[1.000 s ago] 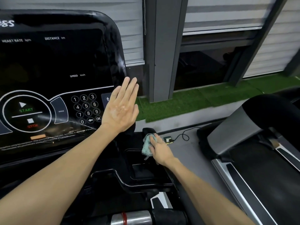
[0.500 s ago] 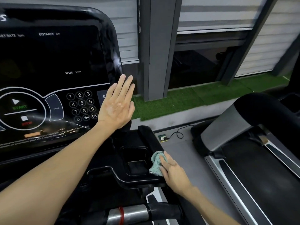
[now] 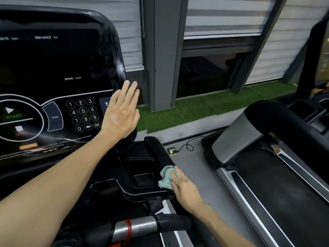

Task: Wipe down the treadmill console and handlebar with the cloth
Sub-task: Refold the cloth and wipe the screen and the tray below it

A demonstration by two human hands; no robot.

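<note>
Step in hand: wiping the right side of the console, where a padded side grip runs along the tray.
Cloth: one, pale green and bunched, lying on the near end of the side grip just beside the tray's recess.
Right hand: fingers laid over the cloth and pressing it down (the thumb is hidden, so I cannot tell whether it tucks under).
Left hand: flat, fingers straight and pressed together, palm against the console's right edge beside the keypad, likely as a brace.
Next move: probably a steady sweep along the grip with even pressure. The screen would then need the left hand lifted clear, and the handlebar below looks yet to be done.
Counts: two hands, one cloth, one console, one handlebar with a red band, two treadmills (the second stands to the right).
</note>
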